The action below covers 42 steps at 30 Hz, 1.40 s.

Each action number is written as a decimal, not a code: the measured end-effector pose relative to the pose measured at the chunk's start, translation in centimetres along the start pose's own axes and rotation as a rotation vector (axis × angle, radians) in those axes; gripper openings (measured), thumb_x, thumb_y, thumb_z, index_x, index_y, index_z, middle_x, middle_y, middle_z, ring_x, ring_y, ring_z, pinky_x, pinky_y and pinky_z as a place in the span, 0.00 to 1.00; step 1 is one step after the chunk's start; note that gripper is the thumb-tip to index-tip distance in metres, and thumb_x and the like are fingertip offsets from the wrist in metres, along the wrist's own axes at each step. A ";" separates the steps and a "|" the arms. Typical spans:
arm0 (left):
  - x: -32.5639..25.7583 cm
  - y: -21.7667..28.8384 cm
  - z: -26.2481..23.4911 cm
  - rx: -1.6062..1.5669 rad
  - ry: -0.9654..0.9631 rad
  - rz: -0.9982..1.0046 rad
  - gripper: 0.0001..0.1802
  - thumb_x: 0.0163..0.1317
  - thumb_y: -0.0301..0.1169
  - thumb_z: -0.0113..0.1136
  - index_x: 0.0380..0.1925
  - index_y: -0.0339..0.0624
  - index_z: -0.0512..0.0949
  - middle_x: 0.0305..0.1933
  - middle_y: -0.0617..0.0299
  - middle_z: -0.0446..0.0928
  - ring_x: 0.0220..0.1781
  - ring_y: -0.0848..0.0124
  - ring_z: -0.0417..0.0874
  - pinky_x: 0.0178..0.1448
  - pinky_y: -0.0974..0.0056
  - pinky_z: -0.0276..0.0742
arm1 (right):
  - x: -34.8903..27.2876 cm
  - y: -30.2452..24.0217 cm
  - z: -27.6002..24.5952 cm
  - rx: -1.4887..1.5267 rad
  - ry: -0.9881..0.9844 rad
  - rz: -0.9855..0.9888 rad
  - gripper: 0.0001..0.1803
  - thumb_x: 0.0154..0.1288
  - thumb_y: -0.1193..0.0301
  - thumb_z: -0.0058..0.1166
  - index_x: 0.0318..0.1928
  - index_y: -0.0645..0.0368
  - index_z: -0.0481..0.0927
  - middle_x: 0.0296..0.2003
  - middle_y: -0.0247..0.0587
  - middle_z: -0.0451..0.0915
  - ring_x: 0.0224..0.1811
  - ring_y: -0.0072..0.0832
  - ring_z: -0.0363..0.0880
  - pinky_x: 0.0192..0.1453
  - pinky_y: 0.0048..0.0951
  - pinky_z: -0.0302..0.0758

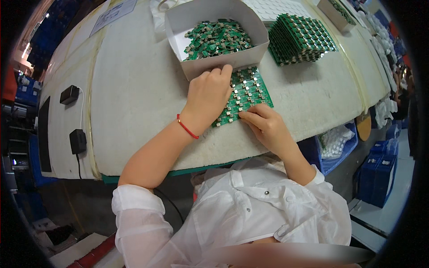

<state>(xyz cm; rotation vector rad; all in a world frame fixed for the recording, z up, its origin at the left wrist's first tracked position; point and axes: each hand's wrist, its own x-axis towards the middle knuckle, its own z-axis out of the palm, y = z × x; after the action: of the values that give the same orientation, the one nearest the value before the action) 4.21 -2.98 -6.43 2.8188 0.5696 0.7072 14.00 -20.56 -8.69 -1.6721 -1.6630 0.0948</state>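
A green circuit board panel [252, 91], set with rows of small silvery connectors, lies on the table in front of an open white box [219, 67]. My left hand [208, 96], a red cord on its wrist, is curled over the panel's left side, knuckles by the box's front wall. What its fingertips touch is hidden. At the panel's near right part, my right hand [266, 127] has thumb and forefinger pinched on the board's edge. Inside the box is a heap of small separate green circuit boards [219, 38].
Right of the box stands a tall stack of similar green panels [301, 38]. Behind it lies a white dimpled tray [277, 9]. A black adapter [77, 141] and a small black box [69, 94] with a white cable sit at left. A blue bin [333, 149] is below the right edge.
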 end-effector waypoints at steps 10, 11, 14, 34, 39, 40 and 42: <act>-1.5 -1.8 -1.5 -0.439 0.093 -0.077 0.06 0.56 0.21 0.61 0.30 0.36 0.72 0.28 0.56 0.78 0.27 0.66 0.79 0.32 0.62 0.75 | 1.6 3.1 -2.7 1.390 0.195 0.741 0.08 0.70 0.76 0.49 0.47 0.62 0.75 0.39 0.37 0.79 0.34 0.18 0.76 0.35 0.16 0.71; -1.3 -1.9 -1.6 -0.459 0.079 -0.114 0.06 0.57 0.21 0.61 0.30 0.35 0.73 0.29 0.57 0.78 0.27 0.69 0.79 0.32 0.64 0.75 | 2.0 3.5 -2.9 1.391 0.194 0.743 0.08 0.70 0.76 0.49 0.47 0.62 0.75 0.39 0.37 0.79 0.34 0.18 0.76 0.35 0.16 0.71; -1.0 -1.6 -1.8 -0.495 0.090 -0.125 0.05 0.57 0.22 0.62 0.32 0.35 0.76 0.29 0.57 0.79 0.28 0.70 0.79 0.33 0.65 0.75 | 3.6 4.0 -3.5 1.310 -0.019 0.656 0.05 0.68 0.73 0.53 0.42 0.60 0.77 0.33 0.31 0.76 0.27 0.15 0.67 0.28 0.19 0.61; -3.7 0.4 -3.5 -0.390 -0.342 -0.051 0.08 0.55 0.31 0.66 0.28 0.37 0.81 0.28 0.51 0.80 0.33 0.54 0.81 0.40 0.53 0.75 | 5.7 3.3 -3.0 0.544 -0.463 0.207 0.05 0.70 0.72 0.54 0.38 0.59 0.73 0.30 0.36 0.77 0.29 0.24 0.75 0.30 0.27 0.70; -3.9 1.0 -3.3 -0.306 -0.306 -0.063 0.07 0.55 0.30 0.66 0.28 0.38 0.82 0.27 0.52 0.80 0.33 0.54 0.81 0.39 0.53 0.75 | 6.1 3.6 -3.2 1.137 -0.366 0.578 0.06 0.76 0.68 0.46 0.41 0.57 0.69 0.30 0.30 0.74 0.26 0.14 0.65 0.26 0.19 0.61; -3.9 1.1 -3.3 -0.308 -0.303 -0.055 0.06 0.56 0.30 0.65 0.28 0.39 0.82 0.28 0.52 0.81 0.32 0.55 0.82 0.38 0.53 0.76 | 6.4 3.4 -3.7 1.150 -0.393 0.648 0.06 0.76 0.68 0.46 0.41 0.57 0.69 0.30 0.30 0.73 0.26 0.14 0.64 0.25 0.19 0.60; -3.6 1.3 -4.0 -0.381 -0.327 -0.120 0.06 0.56 0.30 0.65 0.29 0.39 0.82 0.27 0.53 0.81 0.32 0.56 0.82 0.37 0.54 0.76 | 6.4 3.3 -3.4 1.164 -0.421 0.718 0.06 0.77 0.68 0.45 0.41 0.56 0.69 0.30 0.29 0.72 0.25 0.13 0.62 0.25 0.19 0.58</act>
<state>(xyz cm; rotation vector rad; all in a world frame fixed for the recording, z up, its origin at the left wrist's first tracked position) -0.27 -5.29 -4.14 2.4465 0.4813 0.2843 19.56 -16.01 -5.22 -1.2060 -0.7981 1.5182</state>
